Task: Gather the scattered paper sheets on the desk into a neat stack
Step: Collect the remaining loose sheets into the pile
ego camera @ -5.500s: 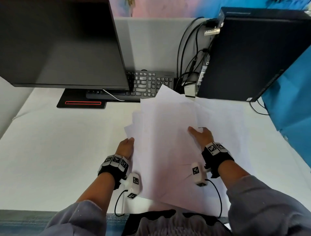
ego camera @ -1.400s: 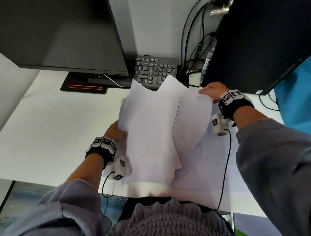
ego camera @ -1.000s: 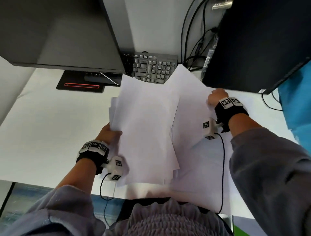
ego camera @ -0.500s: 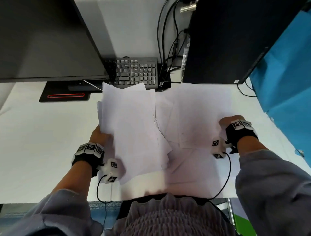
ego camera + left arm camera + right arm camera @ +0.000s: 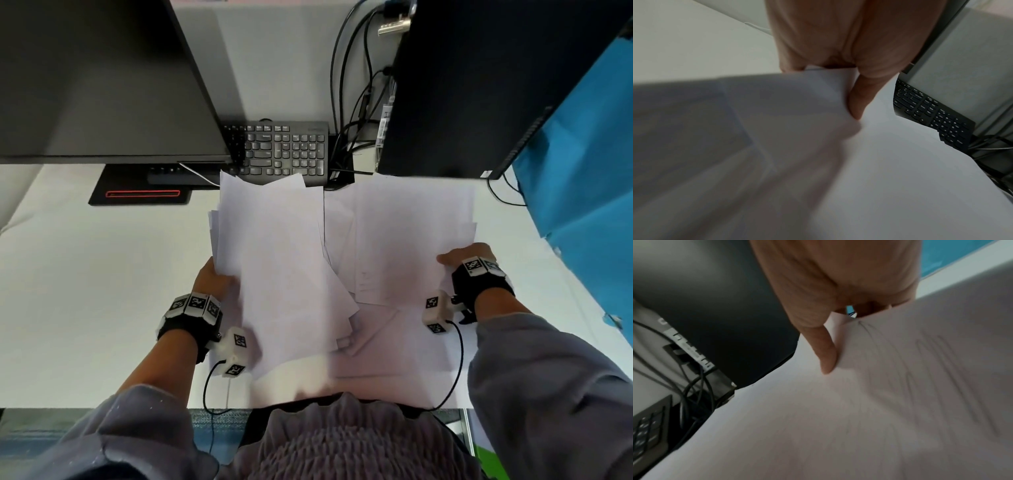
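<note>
White paper sheets cover the middle of the desk. My left hand (image 5: 214,279) grips the left edge of an uneven bundle of sheets (image 5: 281,260), thumb on top (image 5: 857,100), fingers underneath. My right hand (image 5: 460,258) pinches the right edge of other sheets (image 5: 411,240) that lie to the right of the bundle; its thumb (image 5: 827,353) presses on the top sheet, which bears faint pencil scribbles (image 5: 931,369). More loose sheets (image 5: 387,349) lie flat beneath, near the desk's front edge.
A black monitor (image 5: 102,78) and its stand (image 5: 140,195) are at the back left. Behind the papers lies a black keyboard (image 5: 284,150), with cables (image 5: 356,102) beside it. A black computer tower (image 5: 479,85) stands at the back right, blue cloth (image 5: 582,171) to its right.
My right hand came down from the far sheet edge near the tower to the right edge of the sheets, nearer me. The left hand kept its grip and the bundle shifted a little left.
</note>
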`<state>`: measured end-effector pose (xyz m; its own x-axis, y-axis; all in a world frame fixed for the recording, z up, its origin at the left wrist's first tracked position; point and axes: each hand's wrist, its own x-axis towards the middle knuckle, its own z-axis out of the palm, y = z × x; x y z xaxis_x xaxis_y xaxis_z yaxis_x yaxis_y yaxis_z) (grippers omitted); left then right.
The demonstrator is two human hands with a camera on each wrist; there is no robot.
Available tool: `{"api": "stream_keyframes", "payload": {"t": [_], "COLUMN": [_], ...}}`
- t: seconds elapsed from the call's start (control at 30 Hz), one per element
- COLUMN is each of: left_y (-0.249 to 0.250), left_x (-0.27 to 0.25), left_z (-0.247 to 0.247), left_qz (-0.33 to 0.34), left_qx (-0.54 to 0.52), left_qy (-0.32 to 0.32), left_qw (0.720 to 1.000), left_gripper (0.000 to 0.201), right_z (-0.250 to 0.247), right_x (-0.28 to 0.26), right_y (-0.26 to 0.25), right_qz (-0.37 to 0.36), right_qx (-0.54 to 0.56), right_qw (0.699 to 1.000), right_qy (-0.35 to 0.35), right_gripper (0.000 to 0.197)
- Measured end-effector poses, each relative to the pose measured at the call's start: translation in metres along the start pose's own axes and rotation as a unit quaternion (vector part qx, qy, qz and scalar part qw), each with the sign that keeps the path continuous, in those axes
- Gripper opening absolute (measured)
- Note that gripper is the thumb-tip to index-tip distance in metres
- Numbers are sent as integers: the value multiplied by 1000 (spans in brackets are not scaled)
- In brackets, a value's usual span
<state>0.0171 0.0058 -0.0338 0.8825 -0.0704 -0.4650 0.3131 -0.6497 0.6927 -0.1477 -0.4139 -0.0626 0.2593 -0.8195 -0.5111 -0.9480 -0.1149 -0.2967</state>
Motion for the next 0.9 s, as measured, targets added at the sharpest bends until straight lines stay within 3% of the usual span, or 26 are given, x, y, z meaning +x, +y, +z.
{"api": "stream_keyframes", "payload": {"t": [0.07, 0.13, 0.3, 0.43, 0.5, 0.63, 0.73, 0.9], "left_y": [-1, -1, -2, 3, 9, 20, 32, 41], "left_x": [-1, -1, -5, -12, -18, -26, -29, -32], "left_z": [0, 1, 3, 8, 11, 15, 17, 19], "left_qz": [-2, -3, -12, 4, 14, 27, 45, 61], "left_qx": [0, -4, -31, -46, -47, -61, -53, -31], "left_qy": [0, 3, 0, -2, 2, -4, 2, 19], "left_qw": [1000, 1000, 999, 999, 999, 998, 998, 997], "left_gripper": [40, 39, 43, 38, 33, 25, 26, 31], "right_z": [-8, -13, -28, -32, -35, -48, -60, -82], "right_x": [-22, -29, -38, -50, -57, -68, -82, -102], "right_y": [-11, -15, -11, -13, -17, -29, -44, -71], "right_qz": [-13, -35, -82, -129, -150, -252, -315, -352], "right_qx": [62, 112, 211, 269, 281, 182, 105, 101], "right_qw": [997, 993, 974, 953, 945, 941, 920, 876], "right_qy": [37, 33, -31, 45, 77, 133, 206, 315], "right_gripper": [41, 34, 40, 54, 51, 26, 35, 45]}}
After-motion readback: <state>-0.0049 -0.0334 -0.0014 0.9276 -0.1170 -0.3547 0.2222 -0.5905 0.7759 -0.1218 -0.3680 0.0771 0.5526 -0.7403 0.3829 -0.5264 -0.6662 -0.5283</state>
